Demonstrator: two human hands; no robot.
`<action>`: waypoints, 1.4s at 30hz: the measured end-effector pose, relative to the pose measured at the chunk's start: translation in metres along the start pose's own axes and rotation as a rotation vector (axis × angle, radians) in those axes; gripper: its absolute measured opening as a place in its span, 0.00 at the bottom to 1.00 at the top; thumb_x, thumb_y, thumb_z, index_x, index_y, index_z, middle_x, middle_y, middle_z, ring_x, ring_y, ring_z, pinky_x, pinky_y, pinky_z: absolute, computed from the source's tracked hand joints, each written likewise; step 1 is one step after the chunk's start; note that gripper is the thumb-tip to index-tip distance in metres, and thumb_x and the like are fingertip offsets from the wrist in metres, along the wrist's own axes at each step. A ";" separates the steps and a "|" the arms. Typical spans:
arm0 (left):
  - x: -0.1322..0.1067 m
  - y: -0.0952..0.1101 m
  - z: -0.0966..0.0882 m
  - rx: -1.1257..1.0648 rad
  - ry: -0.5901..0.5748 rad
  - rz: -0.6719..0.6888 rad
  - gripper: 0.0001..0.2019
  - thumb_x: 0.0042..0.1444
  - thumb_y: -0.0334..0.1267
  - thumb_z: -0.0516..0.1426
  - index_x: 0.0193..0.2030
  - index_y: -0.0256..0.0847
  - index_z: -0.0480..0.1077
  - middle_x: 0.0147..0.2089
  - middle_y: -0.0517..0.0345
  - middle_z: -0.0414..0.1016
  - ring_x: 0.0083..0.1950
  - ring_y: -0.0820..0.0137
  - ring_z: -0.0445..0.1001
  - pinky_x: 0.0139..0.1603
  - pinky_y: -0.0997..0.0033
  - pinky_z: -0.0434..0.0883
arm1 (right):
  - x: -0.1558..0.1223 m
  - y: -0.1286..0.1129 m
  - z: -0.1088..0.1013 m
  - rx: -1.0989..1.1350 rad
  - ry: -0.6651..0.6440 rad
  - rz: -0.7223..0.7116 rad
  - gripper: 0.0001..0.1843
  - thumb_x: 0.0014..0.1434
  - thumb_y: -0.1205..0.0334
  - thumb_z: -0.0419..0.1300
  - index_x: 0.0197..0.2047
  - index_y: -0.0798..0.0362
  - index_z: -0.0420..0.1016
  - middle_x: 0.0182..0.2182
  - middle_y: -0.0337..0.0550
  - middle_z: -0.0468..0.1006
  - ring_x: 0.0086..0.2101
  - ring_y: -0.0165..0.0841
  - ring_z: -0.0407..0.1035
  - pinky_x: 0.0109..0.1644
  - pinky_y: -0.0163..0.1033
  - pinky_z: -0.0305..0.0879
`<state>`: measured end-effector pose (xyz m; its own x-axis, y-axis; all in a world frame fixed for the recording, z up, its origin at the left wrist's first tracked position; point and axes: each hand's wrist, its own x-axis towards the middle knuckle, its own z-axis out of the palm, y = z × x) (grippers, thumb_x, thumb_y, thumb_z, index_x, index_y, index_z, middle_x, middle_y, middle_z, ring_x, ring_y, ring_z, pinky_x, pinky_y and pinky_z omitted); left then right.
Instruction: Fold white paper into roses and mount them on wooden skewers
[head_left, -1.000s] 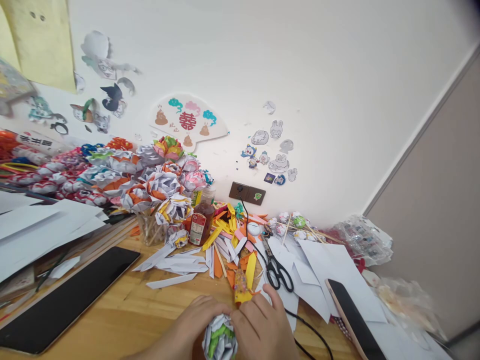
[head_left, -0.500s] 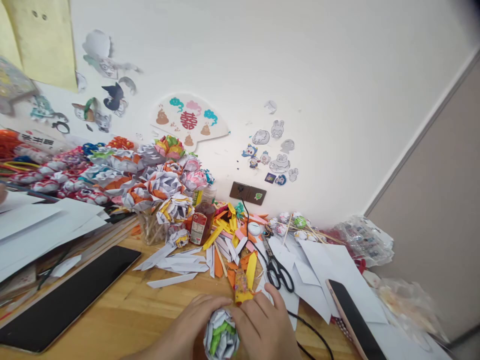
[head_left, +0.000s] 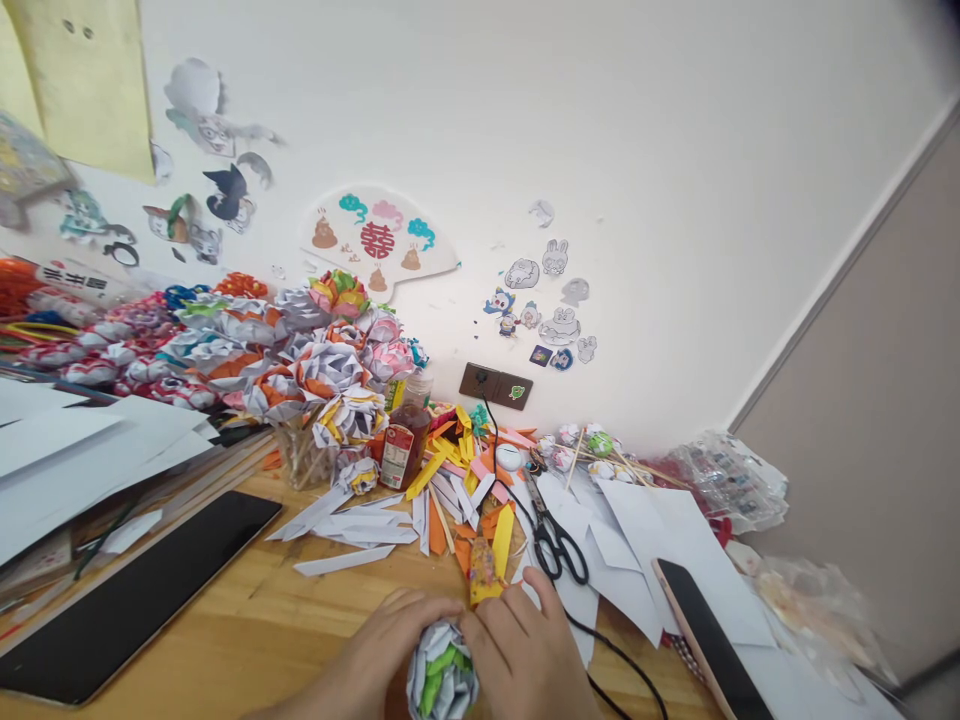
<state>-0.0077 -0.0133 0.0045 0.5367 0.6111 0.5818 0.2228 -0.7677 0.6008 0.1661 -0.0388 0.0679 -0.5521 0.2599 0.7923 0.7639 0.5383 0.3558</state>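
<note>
At the bottom edge of the view a folded paper flower [head_left: 441,672], white with green inside, is held between both my hands. My left hand [head_left: 375,655] curls round its left side and my right hand [head_left: 525,655] presses against its right side, fingers bent over the top. Just beyond my fingertips lies a small yellow packet [head_left: 484,575] among loose paper strips [head_left: 360,530] in white, yellow and orange. Black-handled scissors [head_left: 555,540] lie a little to the right of my right hand.
A cup of finished paper flowers [head_left: 322,380] and a brown bottle [head_left: 401,445] stand at the back. A dark tablet [head_left: 127,600] lies left, a phone [head_left: 709,640] right on white sheets [head_left: 645,540]. A black cable [head_left: 622,665] crosses the wooden table [head_left: 247,630].
My hands have shifted slightly on the paper flower, turning it a little between them. Nothing else on the table has moved.
</note>
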 end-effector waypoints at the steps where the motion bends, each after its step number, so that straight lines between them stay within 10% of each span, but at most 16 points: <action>1: 0.000 -0.001 0.000 0.001 0.003 0.006 0.41 0.36 0.20 0.58 0.57 0.55 0.53 0.51 0.59 0.70 0.50 0.61 0.71 0.52 0.64 0.68 | 0.000 0.001 0.000 0.022 -0.007 0.010 0.21 0.64 0.74 0.42 0.28 0.54 0.72 0.17 0.38 0.69 0.22 0.32 0.58 0.42 0.44 0.56; 7: 0.002 0.001 -0.001 0.022 -0.039 -0.009 0.41 0.36 0.19 0.57 0.56 0.55 0.52 0.48 0.60 0.69 0.47 0.63 0.70 0.48 0.66 0.68 | -0.003 0.011 -0.007 0.417 -0.132 0.183 0.15 0.66 0.59 0.46 0.34 0.53 0.71 0.26 0.40 0.73 0.29 0.32 0.64 0.37 0.39 0.57; 13: 0.008 0.011 -0.010 0.032 -0.135 -0.011 0.33 0.41 0.23 0.60 0.53 0.52 0.56 0.44 0.60 0.69 0.43 0.64 0.69 0.44 0.67 0.66 | -0.010 0.012 -0.004 0.573 -0.255 0.239 0.05 0.59 0.69 0.52 0.33 0.52 0.66 0.28 0.39 0.72 0.32 0.32 0.64 0.37 0.37 0.58; 21: 0.018 0.032 -0.018 0.060 -0.202 -0.068 0.17 0.47 0.28 0.57 0.45 0.45 0.64 0.39 0.57 0.70 0.39 0.65 0.69 0.41 0.69 0.65 | -0.006 0.011 -0.003 1.062 -0.479 0.656 0.04 0.52 0.67 0.55 0.26 0.53 0.66 0.28 0.39 0.65 0.32 0.32 0.62 0.37 0.36 0.58; 32: 0.008 0.018 -0.012 -0.040 -0.094 -0.039 0.23 0.47 0.33 0.60 0.51 0.47 0.63 0.42 0.55 0.72 0.42 0.63 0.71 0.45 0.69 0.67 | -0.010 0.017 0.005 1.631 -0.312 1.112 0.19 0.50 0.45 0.64 0.28 0.54 0.73 0.25 0.38 0.66 0.29 0.30 0.60 0.35 0.35 0.54; 42: 0.012 0.011 -0.003 0.041 -0.089 -0.105 0.22 0.45 0.31 0.60 0.49 0.48 0.66 0.43 0.56 0.75 0.43 0.63 0.73 0.45 0.67 0.69 | -0.011 0.015 0.004 1.777 -0.234 1.044 0.19 0.55 0.46 0.60 0.28 0.55 0.69 0.27 0.40 0.66 0.30 0.31 0.59 0.37 0.37 0.52</action>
<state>-0.0011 -0.0139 0.0203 0.5786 0.6704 0.4645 0.3137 -0.7086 0.6320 0.1819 -0.0307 0.0626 -0.3539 0.9090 0.2200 -0.2543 0.1328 -0.9580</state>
